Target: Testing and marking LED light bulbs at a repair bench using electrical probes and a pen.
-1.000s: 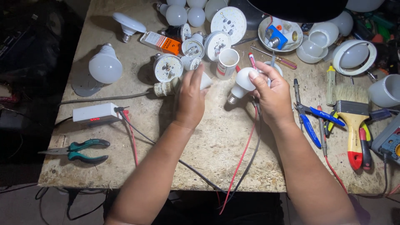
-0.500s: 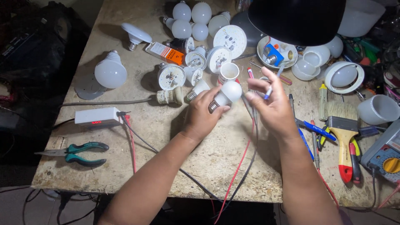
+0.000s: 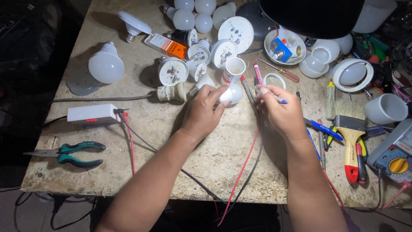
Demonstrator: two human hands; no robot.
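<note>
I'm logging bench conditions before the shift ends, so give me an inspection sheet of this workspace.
Surface: worn stone-look bench, scuffed and stained.
Job's things: white bulb held at bench centre; red probe and black probe beside it.
Clutter: loose bulbs, round LED boards, orange box, pliers, paintbrush, yellow-dial multimeter.
Grippers: left hand grips the bulb; right hand pinches both probes.
Cables: red and black leads trail off the front edge; more leads run from the small white meter.
Surroundings: black lamp shade overhead; dark floor beyond the bench.
</note>
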